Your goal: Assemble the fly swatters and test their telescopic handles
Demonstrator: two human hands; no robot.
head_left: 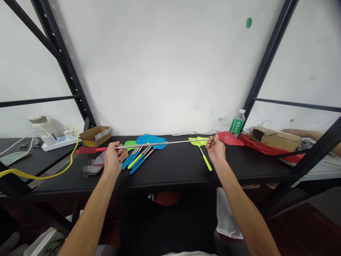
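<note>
A red fly swatter [230, 138] with a long, drawn-out metal rod is stretched level across the black table, its head to the right and its red handle to the left. My left hand [114, 157] is closed round the rod near the handle. Just short of the red head, my right hand [216, 149] pinches the rod's other end. Below the rod, near my left hand, several blue fly swatters [150, 139] lie bunched with a green one [130, 144]. Yellow-green fly swatters [198, 142] lie just left of my right hand.
A phone [97, 164] lies by my left hand, with a small cardboard box [95, 136] behind. A yellow cable [60, 173] and a power strip [60, 141] are at left. A green-labelled bottle [238, 122], cardboard package [277, 138] and another person's arm [306, 134] are at right.
</note>
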